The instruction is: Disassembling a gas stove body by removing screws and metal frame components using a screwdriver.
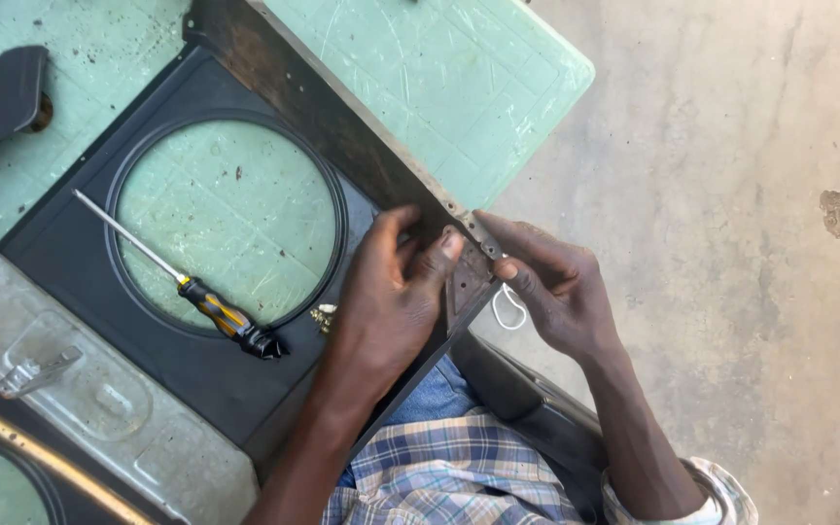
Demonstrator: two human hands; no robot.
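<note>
Both hands, left hand [391, 292] and right hand [551, 287], pinch the corner of a black panel [80, 224], fingers closed; a slip could send the nearby screwdriver [187, 282] rolling off the surface [459, 78].

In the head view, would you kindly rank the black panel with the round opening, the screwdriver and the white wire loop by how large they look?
1. The black panel, by far the largest.
2. The screwdriver lying across its opening.
3. The white wire loop beside the right hand, the smallest, partly hidden.

Green scratched table [459, 78], stained concrete floor [731, 243]
</note>
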